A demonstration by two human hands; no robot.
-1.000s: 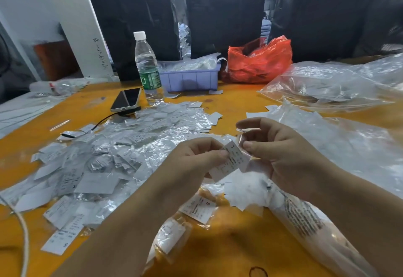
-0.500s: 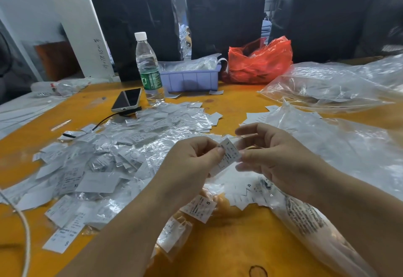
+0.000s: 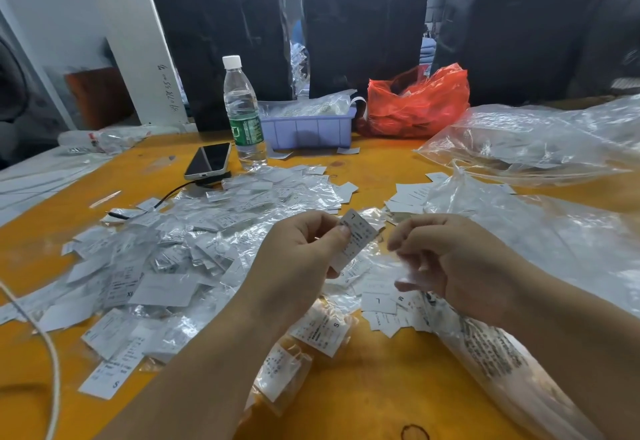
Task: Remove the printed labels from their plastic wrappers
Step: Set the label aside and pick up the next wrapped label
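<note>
A: While the left hand (image 3: 304, 259) pinches one printed label (image 3: 356, 238) between thumb and fingers at the middle of the frame, what does the other hand do?

B: The right hand (image 3: 450, 266) is just beside it, a little apart. Its fingers are curled, and a thin clear wrapper (image 3: 412, 275) seems to be between them, but it is blurred, so I cannot tell surely if they grip it.

A: Is the label upright?

B: It is tilted, with the letter L at its upper end.

A: And around the hands?

B: Below the right hand lie loose labels (image 3: 381, 301) on the orange tabletop (image 3: 381, 387). To the left of the frame spreads a big heap of labels and wrappers (image 3: 166, 259). At the right side lies a large clear plastic bag (image 3: 554, 238), and another clear bag (image 3: 540, 141) further up.

A: What stands at the far edge?

B: A water bottle (image 3: 242, 114) is upright beside a phone (image 3: 209, 161) with a black cable (image 3: 173, 193). Right of the bottle is a lilac tray (image 3: 308, 131), then a red plastic bag (image 3: 415, 103). A white cord (image 3: 52, 353) runs at the lower left.
</note>
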